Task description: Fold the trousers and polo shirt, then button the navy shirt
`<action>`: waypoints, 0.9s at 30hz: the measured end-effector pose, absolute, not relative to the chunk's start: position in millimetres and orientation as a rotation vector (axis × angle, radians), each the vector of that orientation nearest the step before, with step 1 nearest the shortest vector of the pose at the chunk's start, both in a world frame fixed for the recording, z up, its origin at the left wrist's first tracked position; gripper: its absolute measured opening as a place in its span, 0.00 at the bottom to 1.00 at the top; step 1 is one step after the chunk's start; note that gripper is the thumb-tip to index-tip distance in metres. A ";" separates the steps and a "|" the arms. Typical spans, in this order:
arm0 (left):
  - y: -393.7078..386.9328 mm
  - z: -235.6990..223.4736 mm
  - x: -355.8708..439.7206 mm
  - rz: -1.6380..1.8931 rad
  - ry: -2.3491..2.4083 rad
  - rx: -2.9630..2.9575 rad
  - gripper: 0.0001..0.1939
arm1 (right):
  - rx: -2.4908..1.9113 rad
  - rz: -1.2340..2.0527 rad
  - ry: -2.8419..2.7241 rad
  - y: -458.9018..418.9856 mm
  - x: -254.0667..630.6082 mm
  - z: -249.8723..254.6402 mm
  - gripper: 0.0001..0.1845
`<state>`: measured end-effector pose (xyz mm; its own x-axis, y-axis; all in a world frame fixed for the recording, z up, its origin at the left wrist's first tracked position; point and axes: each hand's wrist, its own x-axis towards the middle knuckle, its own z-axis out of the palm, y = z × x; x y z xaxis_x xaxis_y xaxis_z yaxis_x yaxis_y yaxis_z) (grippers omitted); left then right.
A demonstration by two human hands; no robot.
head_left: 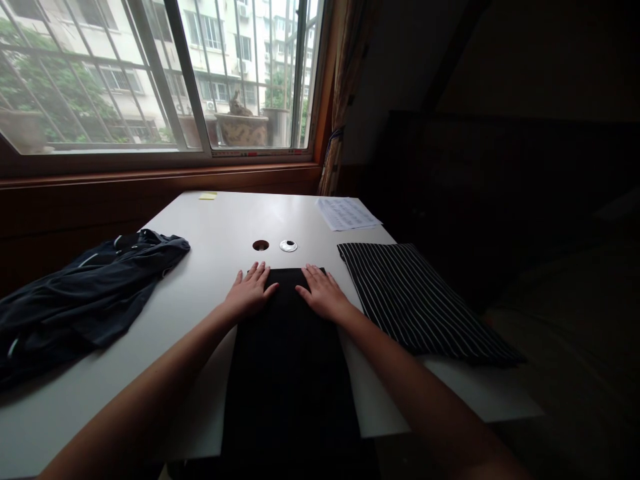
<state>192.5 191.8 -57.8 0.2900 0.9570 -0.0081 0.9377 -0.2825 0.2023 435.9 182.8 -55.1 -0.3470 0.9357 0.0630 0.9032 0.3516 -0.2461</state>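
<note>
A long black piece of folded cloth [293,373] lies lengthwise on the white table [225,220], its near end reaching past the front edge. My left hand [251,291] rests flat on its far left corner, fingers spread. On the far right corner lies my right hand [323,292], also flat with the fingers apart. Neither hand grips the cloth. To the right is a folded black cloth with pale stripes [420,297]. A dark navy garment [95,287] lies rumpled at the left, with a few light strips on it.
Beyond the black cloth are a round hole [261,245] in the tabletop and a silver round cap [289,246]. Printed papers [347,213] lie at the back right, a yellow sticky note [208,196] at the back left. A barred window [240,80] and a tied curtain [340,113] stand behind.
</note>
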 end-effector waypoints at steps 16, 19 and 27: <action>212.9 -63.5 139.0 0.314 1.934 2.291 0.32 | -1.783 0.294 -2.187 198.9 475.9 -73.9 0.37; 216.2 -65.0 132.1 0.382 1.929 2.303 0.29 | -1.781 0.336 -2.115 206.8 483.0 -74.8 0.33; 226.4 -61.9 123.9 0.600 1.802 2.298 0.23 | -1.760 0.395 -1.931 225.8 482.6 -67.2 0.24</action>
<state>123.9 226.4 -61.9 0.1935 0.9581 0.2113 0.8936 -0.2610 0.3651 482.6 225.8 -67.2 -0.0445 0.9857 0.1627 0.8426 0.1245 -0.5239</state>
